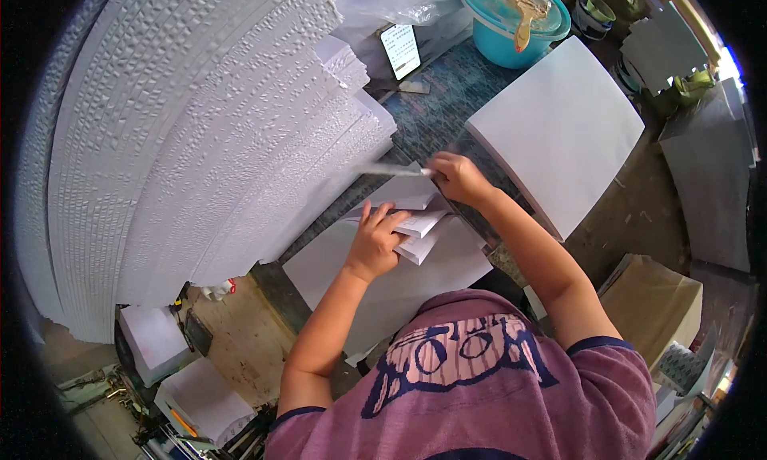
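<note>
My left hand (377, 240) grips white folded paper sheets (421, 246), its fingers partly spread over them. Their thick folded ends fan out to the right of the fingers. Beneath lies a wider white sheet stack (319, 256). My right hand (459, 179) is closed beyond the folds, around the pale end of a thin blade-like tool (387, 170). Motion smears this tool, which points left over the far edge of the paper, so its exact kind is unclear.
Tall stacks of white paper with rough edges (216, 132) fill the left. A phone (400, 51) leans at the back. Beside it stands a blue lidded bucket (511, 40) with a brush (525, 24) on top. Another thick paper stack (559, 132) lies right; a box (651, 304) sits near right.
</note>
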Demonstrator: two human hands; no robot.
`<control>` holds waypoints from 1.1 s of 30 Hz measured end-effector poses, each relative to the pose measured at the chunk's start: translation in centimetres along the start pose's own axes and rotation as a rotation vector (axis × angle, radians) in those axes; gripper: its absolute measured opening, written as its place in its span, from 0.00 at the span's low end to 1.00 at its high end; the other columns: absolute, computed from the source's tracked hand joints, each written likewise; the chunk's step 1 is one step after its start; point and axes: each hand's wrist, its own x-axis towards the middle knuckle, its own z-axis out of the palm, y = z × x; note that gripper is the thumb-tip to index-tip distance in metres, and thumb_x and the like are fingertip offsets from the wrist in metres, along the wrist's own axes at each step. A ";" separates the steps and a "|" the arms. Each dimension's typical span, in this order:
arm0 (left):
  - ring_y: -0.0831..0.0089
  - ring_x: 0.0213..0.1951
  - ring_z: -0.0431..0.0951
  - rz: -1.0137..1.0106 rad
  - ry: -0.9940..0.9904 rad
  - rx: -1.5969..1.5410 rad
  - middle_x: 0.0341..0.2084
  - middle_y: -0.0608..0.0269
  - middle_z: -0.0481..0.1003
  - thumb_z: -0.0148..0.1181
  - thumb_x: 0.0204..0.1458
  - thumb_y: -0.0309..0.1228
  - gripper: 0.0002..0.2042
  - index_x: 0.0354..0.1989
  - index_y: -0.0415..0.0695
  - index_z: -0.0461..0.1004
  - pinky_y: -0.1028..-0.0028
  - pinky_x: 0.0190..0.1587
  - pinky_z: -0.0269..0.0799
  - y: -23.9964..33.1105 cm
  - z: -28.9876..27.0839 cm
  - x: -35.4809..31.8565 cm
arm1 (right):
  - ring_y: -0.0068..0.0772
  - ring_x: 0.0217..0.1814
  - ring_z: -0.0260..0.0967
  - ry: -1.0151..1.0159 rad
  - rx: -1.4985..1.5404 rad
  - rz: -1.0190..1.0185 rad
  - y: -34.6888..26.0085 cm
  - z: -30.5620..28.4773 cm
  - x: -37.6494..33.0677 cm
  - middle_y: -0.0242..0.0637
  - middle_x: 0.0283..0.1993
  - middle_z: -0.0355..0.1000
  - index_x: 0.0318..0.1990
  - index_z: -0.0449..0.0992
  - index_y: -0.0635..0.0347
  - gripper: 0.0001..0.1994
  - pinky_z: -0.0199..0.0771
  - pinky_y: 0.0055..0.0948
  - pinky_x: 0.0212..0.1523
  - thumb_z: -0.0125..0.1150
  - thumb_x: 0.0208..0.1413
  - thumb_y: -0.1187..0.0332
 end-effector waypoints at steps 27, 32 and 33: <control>0.55 0.50 0.67 0.076 0.055 0.012 0.28 0.59 0.72 0.60 0.31 0.25 0.08 0.23 0.37 0.77 0.48 0.55 0.58 2.6 -1.5 -3.6 | 0.19 0.32 0.67 -0.562 0.394 0.339 -4.7 -0.3 -1.8 0.30 0.30 0.75 0.38 0.78 0.59 0.14 0.68 0.23 0.36 0.69 0.42 0.65; 0.55 0.51 0.67 0.058 0.075 -0.014 0.31 0.62 0.73 0.59 0.30 0.26 0.07 0.22 0.41 0.77 0.46 0.56 0.56 2.2 -0.4 -4.8 | 0.19 0.32 0.67 -0.474 0.411 0.266 -6.5 -0.1 -1.7 0.30 0.29 0.74 0.36 0.77 0.59 0.13 0.68 0.22 0.35 0.68 0.41 0.68; 0.56 0.52 0.66 0.034 0.090 -0.040 0.31 0.64 0.73 0.58 0.30 0.25 0.05 0.20 0.42 0.77 0.45 0.58 0.53 2.1 -0.3 -4.7 | 0.18 0.32 0.67 -0.432 0.410 0.252 -7.4 -0.3 -1.8 0.30 0.29 0.73 0.36 0.76 0.59 0.12 0.68 0.22 0.35 0.68 0.42 0.69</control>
